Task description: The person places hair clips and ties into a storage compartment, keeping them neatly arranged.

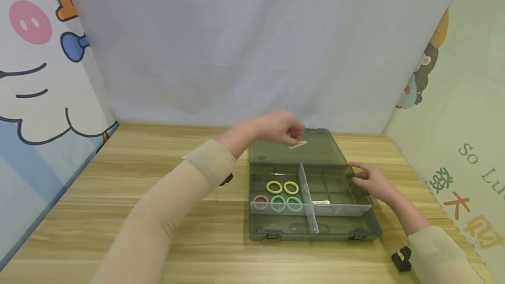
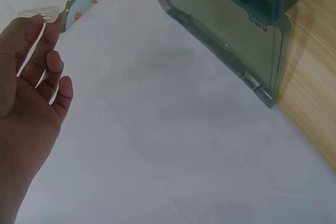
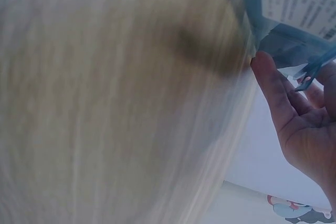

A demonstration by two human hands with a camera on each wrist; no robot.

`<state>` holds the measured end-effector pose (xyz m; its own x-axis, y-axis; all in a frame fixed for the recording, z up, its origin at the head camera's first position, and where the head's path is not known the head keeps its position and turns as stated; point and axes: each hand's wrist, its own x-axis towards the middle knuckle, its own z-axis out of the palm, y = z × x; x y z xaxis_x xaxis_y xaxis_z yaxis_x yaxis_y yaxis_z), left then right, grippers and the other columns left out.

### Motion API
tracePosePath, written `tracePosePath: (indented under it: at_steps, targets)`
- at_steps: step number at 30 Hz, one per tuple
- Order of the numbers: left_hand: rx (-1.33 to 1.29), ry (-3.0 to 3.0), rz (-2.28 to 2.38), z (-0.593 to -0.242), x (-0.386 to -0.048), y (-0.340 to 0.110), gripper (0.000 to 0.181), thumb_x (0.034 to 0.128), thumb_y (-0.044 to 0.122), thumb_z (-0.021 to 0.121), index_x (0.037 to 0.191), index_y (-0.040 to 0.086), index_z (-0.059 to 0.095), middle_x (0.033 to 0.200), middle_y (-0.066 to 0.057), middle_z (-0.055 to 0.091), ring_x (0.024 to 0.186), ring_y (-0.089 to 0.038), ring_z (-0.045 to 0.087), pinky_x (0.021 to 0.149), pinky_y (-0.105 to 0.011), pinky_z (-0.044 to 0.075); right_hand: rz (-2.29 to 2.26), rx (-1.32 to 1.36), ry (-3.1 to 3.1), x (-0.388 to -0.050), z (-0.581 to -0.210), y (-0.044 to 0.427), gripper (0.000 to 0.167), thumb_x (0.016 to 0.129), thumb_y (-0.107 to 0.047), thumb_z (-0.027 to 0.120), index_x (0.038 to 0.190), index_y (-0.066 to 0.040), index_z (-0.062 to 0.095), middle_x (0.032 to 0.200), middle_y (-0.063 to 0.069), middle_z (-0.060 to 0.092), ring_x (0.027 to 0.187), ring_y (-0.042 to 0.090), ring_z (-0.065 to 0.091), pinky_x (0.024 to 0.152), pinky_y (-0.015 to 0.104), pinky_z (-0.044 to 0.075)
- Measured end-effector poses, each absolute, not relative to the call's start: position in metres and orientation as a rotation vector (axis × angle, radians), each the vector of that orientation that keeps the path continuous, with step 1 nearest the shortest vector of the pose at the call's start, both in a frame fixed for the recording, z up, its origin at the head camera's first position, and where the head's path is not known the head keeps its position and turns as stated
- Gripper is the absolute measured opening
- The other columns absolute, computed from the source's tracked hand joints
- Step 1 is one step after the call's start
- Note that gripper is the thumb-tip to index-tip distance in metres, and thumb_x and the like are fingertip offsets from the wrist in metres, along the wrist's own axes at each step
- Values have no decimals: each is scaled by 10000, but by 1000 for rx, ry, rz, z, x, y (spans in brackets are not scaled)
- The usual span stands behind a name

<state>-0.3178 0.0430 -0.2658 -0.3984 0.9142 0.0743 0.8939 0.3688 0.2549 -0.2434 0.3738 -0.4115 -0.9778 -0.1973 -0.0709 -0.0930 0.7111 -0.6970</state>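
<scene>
My left hand (image 1: 278,128) (image 2: 31,98) pinches a small white clip (image 1: 298,144) (image 2: 47,13) between thumb and fingertips, above the raised lid (image 1: 315,152) of a grey translucent divided box (image 1: 288,236). At the box's right side wall, my right hand (image 1: 372,183) (image 3: 310,135) grips the edge near the hinge end. Two yellow rings (image 1: 291,182) lie in the back left compartment, with one pink ring (image 1: 261,197) and two green rings near its front divider. Another white clip (image 1: 321,203) lies in the back right compartment, by the divider.
The wooden table (image 1: 213,249) extends around the box. A small pale item (image 1: 184,157) lies on the table left of it, partly behind my left sleeve. A pale cloth (image 1: 221,56) hangs behind, with printed panels at both sides.
</scene>
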Motion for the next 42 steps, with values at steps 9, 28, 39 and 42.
tracePosePath:
  at_steps: [9,28,39,42]
  targets:
    - [1692,2449,327,-279,-316,81,90,911,146,599,874,141,681,806,29,643,706,-79,540,674,-203,424,-1118,-237,2782,-242,-413,374,547,927,-74,504,1442,-20,329,1243,416,472,438,49,279,428,248,366]
    - [1623,2290,213,-345,-312,132,68,905,137,629,854,150,673,795,56,626,713,-58,544,680,-177,436,-1164,-250,2768,-243,-412,373,536,939,-72,513,1439,-9,330,1242,424,465,431,37,289,431,243,380]
    - [1605,2291,-37,-363,-307,151,50,860,142,691,867,159,738,856,68,691,810,-56,613,719,-165,464,-1165,-256,2766,-242,-409,373,542,944,-85,515,1442,-4,317,1248,425,459,437,57,302,444,254,381]
    - [1612,2297,-81,-367,-304,154,80,842,101,684,861,155,740,856,62,697,793,-58,612,700,-167,465,-1161,-245,2756,-242,-411,374,543,947,-88,510,1448,-19,314,1254,419,460,433,51,287,440,252,380]
